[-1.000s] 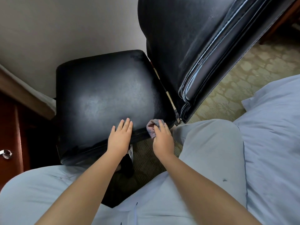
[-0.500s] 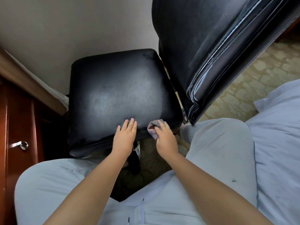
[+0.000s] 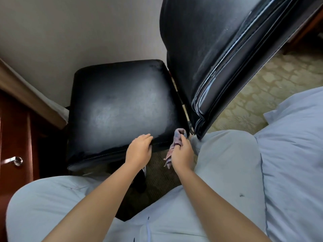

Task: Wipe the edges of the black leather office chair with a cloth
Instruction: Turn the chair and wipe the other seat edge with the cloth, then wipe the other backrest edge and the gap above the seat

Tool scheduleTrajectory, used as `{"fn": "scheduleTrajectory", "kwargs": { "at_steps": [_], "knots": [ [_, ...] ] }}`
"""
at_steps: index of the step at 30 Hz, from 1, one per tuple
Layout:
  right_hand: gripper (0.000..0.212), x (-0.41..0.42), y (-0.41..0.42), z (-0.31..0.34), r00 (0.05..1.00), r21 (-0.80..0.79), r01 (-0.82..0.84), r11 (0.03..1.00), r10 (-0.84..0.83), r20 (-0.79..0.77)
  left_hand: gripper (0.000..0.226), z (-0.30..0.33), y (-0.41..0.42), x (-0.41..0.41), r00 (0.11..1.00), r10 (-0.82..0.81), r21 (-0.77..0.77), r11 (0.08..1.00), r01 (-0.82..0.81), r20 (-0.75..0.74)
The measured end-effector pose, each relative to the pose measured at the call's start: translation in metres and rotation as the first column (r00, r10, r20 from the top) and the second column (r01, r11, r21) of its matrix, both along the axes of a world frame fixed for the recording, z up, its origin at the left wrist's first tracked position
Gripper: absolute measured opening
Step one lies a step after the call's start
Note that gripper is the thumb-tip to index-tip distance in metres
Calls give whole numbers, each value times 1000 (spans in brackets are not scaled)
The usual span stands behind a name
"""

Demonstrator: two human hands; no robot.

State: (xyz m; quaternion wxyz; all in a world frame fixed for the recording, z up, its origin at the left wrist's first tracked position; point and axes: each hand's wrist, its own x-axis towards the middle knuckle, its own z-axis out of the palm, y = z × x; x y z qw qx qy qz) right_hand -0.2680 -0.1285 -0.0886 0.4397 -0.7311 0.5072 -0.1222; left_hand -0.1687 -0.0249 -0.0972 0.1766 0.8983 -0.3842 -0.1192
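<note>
- Two hands are at the near edge of the black chair seat [image 3: 120,109].
- Left hand [image 3: 139,151] rests on that edge, its fingers bent over the seat's rim.
- Right hand [image 3: 181,152] grips a small pinkish cloth [image 3: 175,142], pressing its top against the seat's near right corner.
- Cloth's loose end hangs down beside that hand.
- Chair back [image 3: 218,55] stands on the right.

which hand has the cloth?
The right hand grips the purple-grey cloth at the seat's near corner by the backrest. The left hand holds nothing and only rests on the seat's edge.
</note>
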Motion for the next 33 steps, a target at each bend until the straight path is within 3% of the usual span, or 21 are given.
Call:
{"fn": "scheduleTrajectory", "kwargs": {
  "at_steps": [2, 3, 4, 6, 7, 8, 9, 12, 15, 17, 19, 22, 24, 27, 30, 33],
  "knots": [
    [43, 0, 1, 6, 994, -46, 51, 998, -47, 97, 35, 7, -14, -11, 948, 146, -252, 942, -221, -283],
    [41, 0, 2, 9, 989, -79, 70, 994, -59, 138, 31, 13, -23, -16, 860, 184, -297, 887, -354, -476],
    [39, 0, 3, 12, 981, -90, 84, 992, -67, 181, 26, 19, -32, -20, 725, 176, -299, 828, -475, -665],
    [35, 0, 5, 16, 968, -26, 70, 997, -61, 242, 21, 31, -46, -23, 334, 102, -154, 738, -657, -937],
    [34, 0, 6, 16, 966, 16, 42, 999, -45, 256, 24, 34, -52, -21, 120, 58, -45, 702, -711, -991],
    [32, -1, 7, 17, 966, 36, 14, 999, -23, 257, 28, 34, -55, -19, -35, 20, 40, 676, -736, -999],
    [31, -2, 6, 16, 969, 40, -9, 999, -1, 246, 29, 34, -57, -17, -109, -1, 80, 669, -739, -994],
    [31, 0, -1, 14, 982, 18, -89, 996, 85, 170, 16, 31, -58, -15, -109, -39, 59, 645, -762, -993],
    [32, 2, -9, 15, 973, 99, -168, 981, 148, 179, 13, 29, -59, -9, -94, -48, 49, 584, -810, -994],
    [18, 0, -14, 21, 968, 115, -72, 991, 42, 246, 14, 29, -62, -5, -81, -26, 53, 557, -829, -996],
    [4, -3, -19, 29, 941, 7, 132, 991, -127, 313, 20, 29, -67, -3, -60, -1, 50, 534, -844, -998],
    [6, -6, -28, 38, 871, -96, 391, 915, -335, 360, 29, 33, -77, -5, 39, 87, 15, 547, -837, -995],
    [19, -7, -44, 33, 861, -61, 470, 880, -443, 248, 27, 33, -83, -9, 115, 129, -19, 581, -814, -985],
    [41, -8, -69, 24, 912, -39, 397, 917, -389, 131, 23, 32, -92, -14, 185, 147, -46, 652, -757, -972],
    [26, -6, -79, 21, 937, -60, 326, 943, -314, 154, 18, 35, -100, -16, 127, 119, -24, 629, -777, -985],
    [28, 0, -80, 26, 900, -92, 378, 921, -343, 267, 20, 45, -106, -12, 50, 106, 21, 582, -813, -993]
  ]
}}
